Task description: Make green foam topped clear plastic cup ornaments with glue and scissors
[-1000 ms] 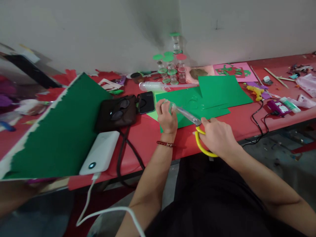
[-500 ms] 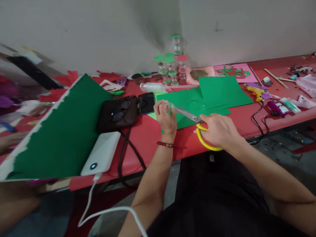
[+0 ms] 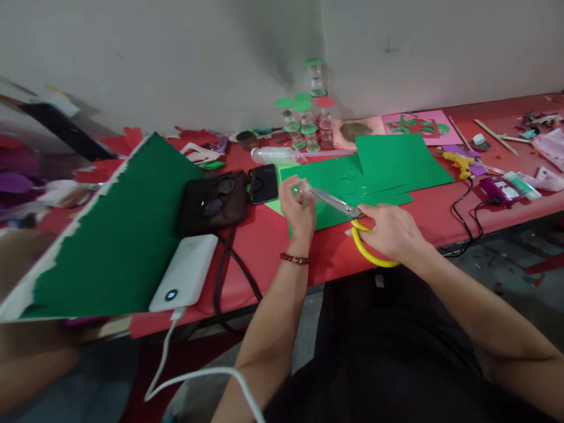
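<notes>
My left hand (image 3: pixel 298 205), with a beaded bracelet at the wrist, has its fingers closed round a small clear plastic piece (image 3: pixel 303 190). The yellow-handled scissors (image 3: pixel 335 204) are in my right hand (image 3: pixel 388 230), and their blade tips reach the clear piece. Whether the blades cut into it is too small to tell. Beneath and behind the hands lie green paper sheets (image 3: pixel 396 164) on the red table (image 3: pixel 326 254). Clear ring-shaped pieces (image 3: pixel 348 182) rest on the green paper.
Clear plastic hourglass shapes (image 3: pixel 311 132) with green and red discs stand by the wall. A green board (image 3: pixel 110 241), white power bank (image 3: pixel 185 273), black phone (image 3: pixel 263 183) and dark pouch (image 3: pixel 187 202) are left. A yellow glue gun (image 3: pixel 460 164) lies right. Another person's arm (image 3: pixel 30 364) shows at far left.
My left hand has turned slightly, showing more of the clear piece. My right hand and the scissors have barely moved. The other person's hand at the far left has shifted.
</notes>
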{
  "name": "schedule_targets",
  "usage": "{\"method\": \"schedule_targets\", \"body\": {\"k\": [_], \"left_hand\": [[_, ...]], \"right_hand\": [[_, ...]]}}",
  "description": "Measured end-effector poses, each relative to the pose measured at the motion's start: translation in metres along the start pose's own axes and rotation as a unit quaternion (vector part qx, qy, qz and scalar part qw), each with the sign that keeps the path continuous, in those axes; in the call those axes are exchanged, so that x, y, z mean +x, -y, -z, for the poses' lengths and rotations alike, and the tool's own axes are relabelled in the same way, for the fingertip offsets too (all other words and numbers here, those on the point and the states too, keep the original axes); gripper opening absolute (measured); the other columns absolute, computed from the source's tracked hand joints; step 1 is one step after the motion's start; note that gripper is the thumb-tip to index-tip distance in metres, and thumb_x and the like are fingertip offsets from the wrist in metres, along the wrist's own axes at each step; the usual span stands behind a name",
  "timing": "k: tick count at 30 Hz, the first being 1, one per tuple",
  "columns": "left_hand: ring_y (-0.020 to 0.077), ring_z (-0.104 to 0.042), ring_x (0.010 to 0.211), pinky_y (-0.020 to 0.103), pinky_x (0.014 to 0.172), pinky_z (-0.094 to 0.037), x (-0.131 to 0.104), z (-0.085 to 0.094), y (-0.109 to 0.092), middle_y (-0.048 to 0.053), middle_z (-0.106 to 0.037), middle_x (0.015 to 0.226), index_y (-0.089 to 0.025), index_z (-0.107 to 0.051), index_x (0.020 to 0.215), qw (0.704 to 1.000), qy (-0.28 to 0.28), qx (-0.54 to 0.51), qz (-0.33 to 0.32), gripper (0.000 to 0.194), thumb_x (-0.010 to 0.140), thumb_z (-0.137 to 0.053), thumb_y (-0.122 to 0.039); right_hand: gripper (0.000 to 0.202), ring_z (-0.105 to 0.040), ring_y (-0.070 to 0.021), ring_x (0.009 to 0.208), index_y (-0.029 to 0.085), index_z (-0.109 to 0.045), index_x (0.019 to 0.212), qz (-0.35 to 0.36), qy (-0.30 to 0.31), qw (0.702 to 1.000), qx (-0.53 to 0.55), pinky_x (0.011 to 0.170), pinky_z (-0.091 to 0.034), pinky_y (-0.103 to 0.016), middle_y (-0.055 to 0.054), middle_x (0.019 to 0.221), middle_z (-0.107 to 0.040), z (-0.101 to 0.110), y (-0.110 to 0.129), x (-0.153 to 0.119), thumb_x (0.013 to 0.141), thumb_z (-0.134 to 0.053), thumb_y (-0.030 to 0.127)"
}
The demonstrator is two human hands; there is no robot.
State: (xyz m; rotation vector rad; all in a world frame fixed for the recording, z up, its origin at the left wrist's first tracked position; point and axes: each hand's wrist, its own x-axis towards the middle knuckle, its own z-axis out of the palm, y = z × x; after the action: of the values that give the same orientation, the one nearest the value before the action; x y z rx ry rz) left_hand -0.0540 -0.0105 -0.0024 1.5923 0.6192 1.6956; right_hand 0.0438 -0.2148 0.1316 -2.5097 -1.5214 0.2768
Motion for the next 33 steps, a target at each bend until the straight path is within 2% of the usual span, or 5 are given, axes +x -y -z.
{"method": "schedule_targets", "body": {"k": [5, 10, 15, 22, 33], "left_hand": [[0.0260, -0.064, 0.131, 0.040, 0.111, -0.051, 0.002, -0.002, -0.004, 0.008, -0.061, 0.136, -0.026, -0.060, 0.110, 0.980, 0.043, -0.169, 0.098, 0.043, 0.074, -0.083, -0.023], [0.0210, -0.066, 0.123, 0.036, 0.106, -0.052, 0.006, -0.003, -0.006, 0.006, -0.072, 0.120, -0.027, -0.062, 0.098, 0.949, 0.044, -0.253, 0.185, 0.018, 0.091, -0.074, -0.038], [0.0220, -0.063, 0.128, 0.037, 0.114, -0.047, 0.008, 0.001, -0.001, 0.006, -0.070, 0.123, -0.028, -0.068, 0.113, 0.945, 0.045, -0.269, 0.178, 0.031, 0.089, -0.079, -0.045], [0.0251, -0.063, 0.132, 0.044, 0.121, -0.044, 0.008, 0.002, -0.003, 0.007, -0.070, 0.129, -0.029, -0.065, 0.114, 0.941, 0.078, -0.286, 0.162, 0.038, 0.088, -0.080, -0.052], [0.0247, -0.063, 0.127, 0.045, 0.122, -0.040, 0.005, -0.001, -0.002, 0.007, -0.067, 0.124, -0.029, -0.062, 0.115, 0.962, 0.048, -0.237, 0.123, 0.042, 0.088, -0.077, -0.056]], "right_hand": [[0.056, -0.075, -0.0294, 0.098, 0.027, -0.064, 0.148, -0.013, -0.019, 0.999, -0.035, 0.077, -0.053, -0.035, -0.013, 0.121, -0.076, -0.005, -0.002, -0.002, 0.096, -0.066, 0.047], [0.054, -0.075, -0.0301, 0.099, 0.026, -0.061, 0.150, -0.015, -0.033, 0.996, -0.079, 0.077, -0.054, -0.037, -0.014, 0.125, -0.074, -0.013, -0.001, -0.007, 0.099, -0.061, 0.044], [0.056, -0.075, -0.0306, 0.103, 0.023, -0.058, 0.153, -0.006, -0.030, 0.997, -0.065, 0.080, -0.055, -0.036, -0.016, 0.127, -0.073, -0.019, 0.003, -0.012, 0.100, -0.060, 0.040], [0.057, -0.076, -0.0315, 0.103, 0.019, -0.055, 0.154, -0.002, 0.006, 0.998, -0.070, 0.080, -0.056, -0.036, -0.019, 0.124, -0.074, -0.008, 0.011, -0.020, 0.101, -0.060, 0.040], [0.052, -0.077, -0.0312, 0.096, 0.009, -0.053, 0.151, 0.016, 0.062, 0.993, -0.098, 0.074, -0.058, -0.037, -0.024, 0.119, -0.073, -0.006, 0.029, -0.019, 0.107, -0.050, 0.035]]}}
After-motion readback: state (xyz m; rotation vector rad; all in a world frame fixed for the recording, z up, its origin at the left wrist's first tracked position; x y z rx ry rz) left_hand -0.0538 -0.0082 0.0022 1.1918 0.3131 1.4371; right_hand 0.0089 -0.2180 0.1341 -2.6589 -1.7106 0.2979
